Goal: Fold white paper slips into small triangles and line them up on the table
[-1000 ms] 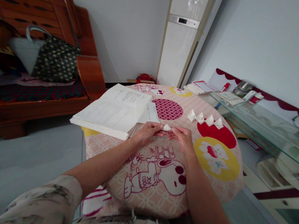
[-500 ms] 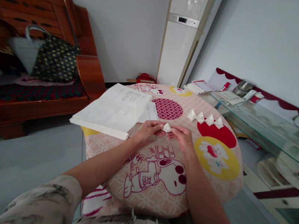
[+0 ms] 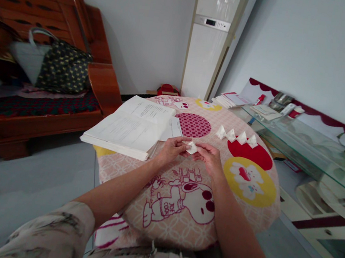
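Between my two hands, above the tablecloth, is a small piece of folded white paper (image 3: pixel 192 148), roughly diamond-shaped. The fingers of my left hand (image 3: pixel 173 148) pinch its left side. Its right side is gripped by my right hand (image 3: pixel 209 155). Farther back on the right stands a row of several folded white paper pieces (image 3: pixel 242 138) with pointed tops, partly over a red circle on the cloth. To the left of my hands an open book (image 3: pixel 130 126) lies flat, with a loose printed sheet (image 3: pixel 174 129) beside it.
The round table wears a pink patterned tablecloth (image 3: pixel 134 201). At right stands a glass-topped cabinet (image 3: pixel 307 144) with a metal container and papers on it. A wooden sofa (image 3: pixel 100 87) with bags (image 3: pixel 66 66) is at left. A tall white appliance (image 3: pixel 205 55) stands behind.
The folded paper has turned between my fingers, from a low triangle to a diamond-like outline. Both hands stay in nearly the same spot. The row of paper pieces is unchanged.
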`<state>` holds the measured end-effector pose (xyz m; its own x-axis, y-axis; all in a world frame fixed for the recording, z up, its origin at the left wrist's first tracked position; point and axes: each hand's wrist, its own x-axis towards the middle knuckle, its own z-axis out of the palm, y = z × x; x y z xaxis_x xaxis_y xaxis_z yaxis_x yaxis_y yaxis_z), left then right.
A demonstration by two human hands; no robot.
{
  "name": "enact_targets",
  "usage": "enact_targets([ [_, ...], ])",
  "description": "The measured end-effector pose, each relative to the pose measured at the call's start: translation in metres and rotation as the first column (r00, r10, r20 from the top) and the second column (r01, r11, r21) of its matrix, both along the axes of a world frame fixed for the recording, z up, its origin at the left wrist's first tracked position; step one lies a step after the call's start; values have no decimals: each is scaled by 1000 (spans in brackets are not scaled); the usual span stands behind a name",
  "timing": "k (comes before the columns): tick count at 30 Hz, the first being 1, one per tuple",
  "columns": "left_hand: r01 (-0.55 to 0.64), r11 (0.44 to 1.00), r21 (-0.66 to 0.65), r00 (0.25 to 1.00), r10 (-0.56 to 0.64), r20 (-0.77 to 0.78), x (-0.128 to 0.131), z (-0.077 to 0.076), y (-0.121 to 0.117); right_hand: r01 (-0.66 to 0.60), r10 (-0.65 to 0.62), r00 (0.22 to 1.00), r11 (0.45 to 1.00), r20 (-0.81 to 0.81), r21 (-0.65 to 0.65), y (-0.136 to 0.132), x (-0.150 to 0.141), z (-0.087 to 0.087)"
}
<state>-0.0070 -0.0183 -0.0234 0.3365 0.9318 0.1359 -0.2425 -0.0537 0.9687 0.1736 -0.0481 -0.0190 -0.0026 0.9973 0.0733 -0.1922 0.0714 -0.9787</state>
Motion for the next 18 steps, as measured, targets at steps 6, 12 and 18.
enact_targets([
  [6, -16, 1000, -16, 998, 15, -63, 1, 3, -2, 47, -48, 998, 999, 28, 22, -1, -2, 2],
  [12, 9, 1000, 25, 995, -6, -101, 1, 5, -4, 9, -10, 998, 1000, 56, 5, -2, -4, 1],
  [18, 63, 996, 57, 997, -60, -58, -1, 8, -6, -40, 40, 997, 999, 69, -3, -3, -3, 3],
])
